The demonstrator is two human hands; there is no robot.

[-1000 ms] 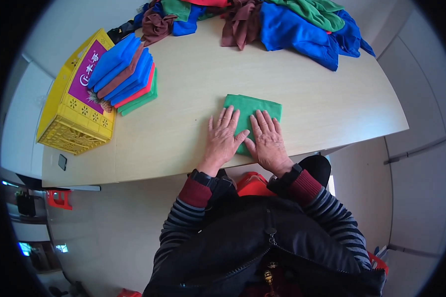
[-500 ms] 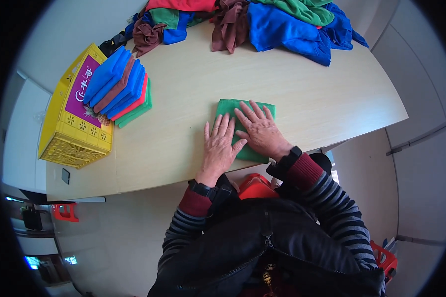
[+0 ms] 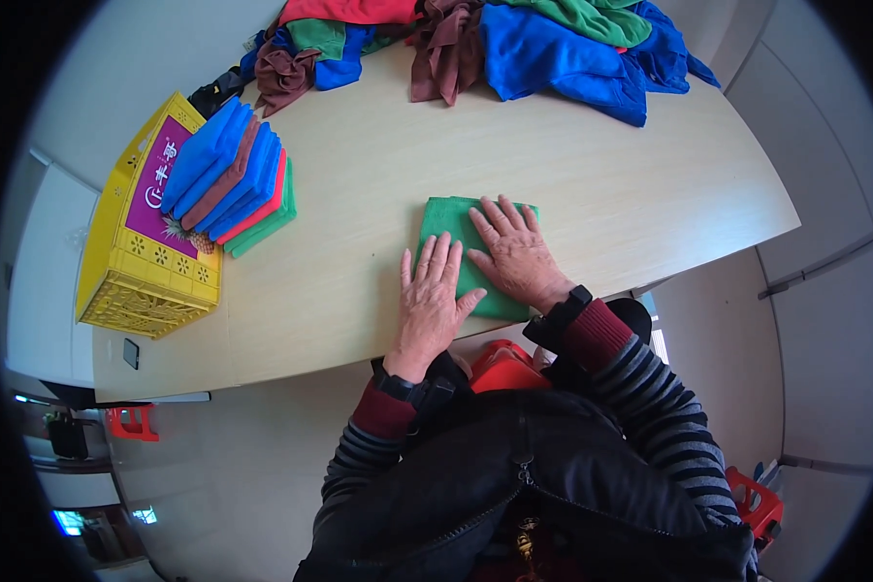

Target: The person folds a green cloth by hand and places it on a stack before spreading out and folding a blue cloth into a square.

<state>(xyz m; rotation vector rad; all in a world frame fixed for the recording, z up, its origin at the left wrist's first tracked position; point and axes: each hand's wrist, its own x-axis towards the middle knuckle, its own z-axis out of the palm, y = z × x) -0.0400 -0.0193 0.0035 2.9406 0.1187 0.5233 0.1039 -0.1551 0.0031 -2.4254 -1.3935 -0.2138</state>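
Observation:
A green cloth (image 3: pixel 452 213), folded into a rectangle, lies flat near the front edge of the table. My left hand (image 3: pixel 431 303) rests palm down over its left edge, fingers stretched out and thumb pointing right. On the cloth's right half lies my right hand (image 3: pixel 516 254), also flat with its fingers spread. Neither hand grips anything. Part of the cloth is hidden beneath the hands.
Folded cloths (image 3: pixel 225 179) in blue, brown, red and green stand stacked against a yellow plastic crate (image 3: pixel 165 281) at the left. Loose blue cloths (image 3: pixel 563 53) and other colours heap along the table's (image 3: pixel 349 184) far side. A phone-like dark object (image 3: pixel 131 353) lies near the left corner.
My left hand has slid slightly down and toward the cloth's left edge. The right hand has shifted a little to the right, so the gap between the hands is wider.

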